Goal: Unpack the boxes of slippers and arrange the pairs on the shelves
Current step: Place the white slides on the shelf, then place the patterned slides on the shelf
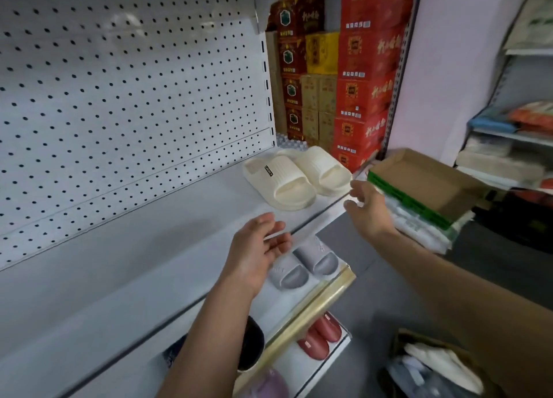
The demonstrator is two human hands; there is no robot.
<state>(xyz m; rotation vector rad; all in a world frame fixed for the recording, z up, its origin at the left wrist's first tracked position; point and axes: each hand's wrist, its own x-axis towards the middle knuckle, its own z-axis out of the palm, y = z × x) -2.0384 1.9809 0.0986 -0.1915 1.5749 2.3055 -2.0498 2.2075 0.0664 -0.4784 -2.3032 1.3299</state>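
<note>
A pair of cream slippers (294,177) stands side by side at the right end of the white upper shelf (134,257), toes toward me. My left hand (258,249) hovers open over the shelf's front edge, a little below and left of the pair, holding nothing. Just right of the pair, at the shelf's corner, my right hand (366,207) is open and empty, fingers spread. On the shelf below sits a grey pair (302,263). Lower still are a dark red pair (320,336), a black slipper (253,342) and a lilac one (266,385).
An open cardboard box (425,182) with a green side lies on white packaging to the right. Another carton (431,367) with bagged items sits on the grey floor at bottom right. Stacked red and yellow cartons (353,68) fill the back. A white pegboard (119,98) backs the shelf.
</note>
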